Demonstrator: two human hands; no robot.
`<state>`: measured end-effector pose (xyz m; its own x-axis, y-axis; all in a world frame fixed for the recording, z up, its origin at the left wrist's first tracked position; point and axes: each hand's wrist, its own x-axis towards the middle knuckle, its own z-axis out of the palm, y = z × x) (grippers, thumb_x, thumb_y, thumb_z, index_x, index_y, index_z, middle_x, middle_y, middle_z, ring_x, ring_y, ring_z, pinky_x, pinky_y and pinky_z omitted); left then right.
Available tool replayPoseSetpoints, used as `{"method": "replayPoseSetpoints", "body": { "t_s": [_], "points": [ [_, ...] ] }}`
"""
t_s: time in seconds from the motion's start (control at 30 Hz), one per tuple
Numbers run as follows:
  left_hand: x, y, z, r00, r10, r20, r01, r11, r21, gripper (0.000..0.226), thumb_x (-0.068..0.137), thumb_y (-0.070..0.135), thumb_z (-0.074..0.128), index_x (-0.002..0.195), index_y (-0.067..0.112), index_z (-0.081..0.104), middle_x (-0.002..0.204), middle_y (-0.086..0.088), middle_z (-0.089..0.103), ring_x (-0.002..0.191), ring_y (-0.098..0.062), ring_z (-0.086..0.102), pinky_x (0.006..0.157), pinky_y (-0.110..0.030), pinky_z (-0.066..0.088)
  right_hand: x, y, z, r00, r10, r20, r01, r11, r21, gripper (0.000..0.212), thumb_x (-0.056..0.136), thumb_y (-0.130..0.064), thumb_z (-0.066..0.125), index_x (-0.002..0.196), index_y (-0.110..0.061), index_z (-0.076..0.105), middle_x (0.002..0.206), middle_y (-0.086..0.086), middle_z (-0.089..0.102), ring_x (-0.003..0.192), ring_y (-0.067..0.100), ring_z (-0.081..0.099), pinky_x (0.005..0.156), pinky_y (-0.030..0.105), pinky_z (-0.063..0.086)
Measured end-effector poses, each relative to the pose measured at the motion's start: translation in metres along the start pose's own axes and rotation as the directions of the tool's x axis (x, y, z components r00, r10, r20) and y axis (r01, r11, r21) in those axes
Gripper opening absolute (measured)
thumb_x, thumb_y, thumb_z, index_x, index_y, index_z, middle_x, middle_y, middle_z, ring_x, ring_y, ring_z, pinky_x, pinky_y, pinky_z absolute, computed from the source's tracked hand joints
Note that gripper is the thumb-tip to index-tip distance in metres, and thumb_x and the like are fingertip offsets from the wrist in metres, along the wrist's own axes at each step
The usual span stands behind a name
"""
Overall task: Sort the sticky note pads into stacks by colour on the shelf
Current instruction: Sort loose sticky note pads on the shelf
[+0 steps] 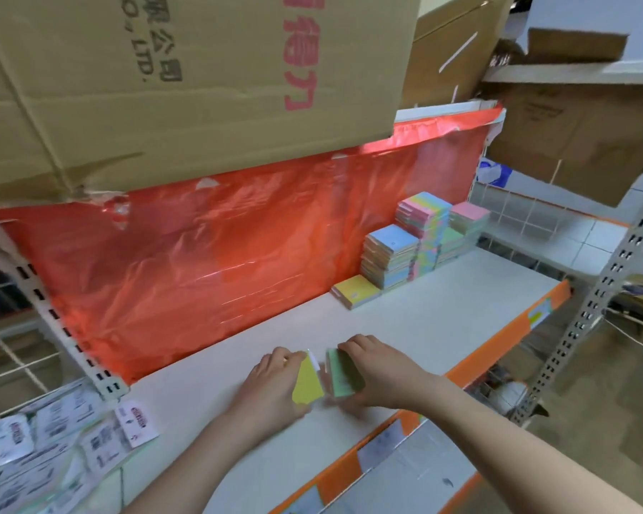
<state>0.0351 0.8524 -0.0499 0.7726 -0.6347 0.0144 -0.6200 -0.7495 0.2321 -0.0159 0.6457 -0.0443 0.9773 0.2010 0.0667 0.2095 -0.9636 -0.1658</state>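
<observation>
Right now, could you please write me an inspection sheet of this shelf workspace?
Surface: white shelf board with orange front edge, mostly bare.
Job's things: yellow sticky note pad in the left hand; green sticky note pad in the right hand; low yellow stack, blue-topped stack, tall multicolour stack and pink-topped stack at the far right.
Clutter: packets with white printed labels hanging at the left.
Grippers: each hand grips one pad; the pads are held close together.
Cables: thin white cord on the floor at the right.
Surroundings: red plastic sheet behind; brown cardboard box overhead.
</observation>
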Motion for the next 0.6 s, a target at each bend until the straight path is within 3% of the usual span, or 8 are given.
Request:
{"method": "replayPoseSetpoints", "body": {
  "t_s": [0.3,0.6],
  "points": [
    [0.071,0.082,0.016,0.992,-0.106,-0.075,0.109,0.994,0.027,0.075,0.081,0.062,0.055,0.143,0.031,0.028,0.134,0.006,0.035,0.125,-0.016,0.037,0.1,-0.028,0.032,-0.015,0.114,-0.041,0.999,-0.04,0.019,0.04,0.999,0.007,0.08,0.076,-0.045,0.067,0.14,-0.012,0.034,0.135,0.005,0.043,0.122,0.022,0.04,0.1,0.032,0.038],
    [0.117,0.122,0.011,0.979,-0.194,-0.063,0.196,0.98,0.039,0.071,0.081,0.05,0.057,0.143,0.029,0.029,0.14,0.006,0.033,0.129,-0.017,0.034,0.103,-0.03,0.029,-0.01,0.171,-0.058,0.995,-0.095,0.024,0.094,0.995,0.038,0.075,0.077,-0.047,0.066,0.137,-0.014,0.036,0.136,0.004,0.044,0.124,0.02,0.04,0.099,0.03,0.039]
  ]
}}
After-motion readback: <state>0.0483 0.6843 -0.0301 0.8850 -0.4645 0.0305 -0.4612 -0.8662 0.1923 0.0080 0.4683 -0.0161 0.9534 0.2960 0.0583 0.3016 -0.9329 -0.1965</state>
